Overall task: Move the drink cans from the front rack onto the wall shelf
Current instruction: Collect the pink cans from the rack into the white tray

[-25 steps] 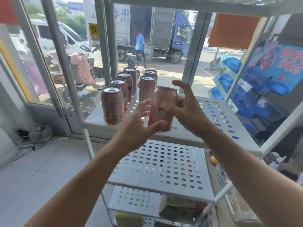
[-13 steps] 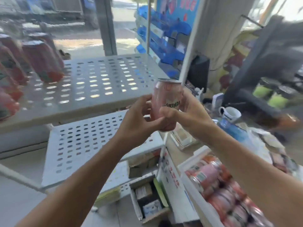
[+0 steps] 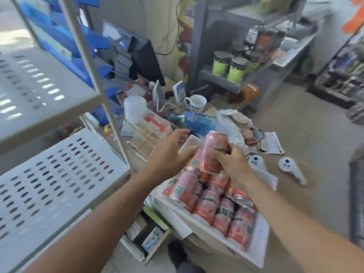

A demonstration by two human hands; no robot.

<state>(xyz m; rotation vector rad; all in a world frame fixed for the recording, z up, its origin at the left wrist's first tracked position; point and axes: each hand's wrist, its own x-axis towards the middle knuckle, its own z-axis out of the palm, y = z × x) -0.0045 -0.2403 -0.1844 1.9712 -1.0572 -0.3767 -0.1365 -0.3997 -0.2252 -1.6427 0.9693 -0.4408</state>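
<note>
A white tray [image 3: 262, 251] under the hands holds pink cans [image 3: 222, 205] lying flat. The right hand [image 3: 232, 164] grips a pink can [image 3: 211, 152]; the left hand [image 3: 169, 156], fingers relaxed, is just beside it.

Can [image 3: 211, 152]: I carried it from frame centre to above tray of cans [image 3: 222, 211], tilted. Left hand [image 3: 169, 154]: released, now open beside it. Right hand [image 3: 229, 162]: sole grip.
</note>
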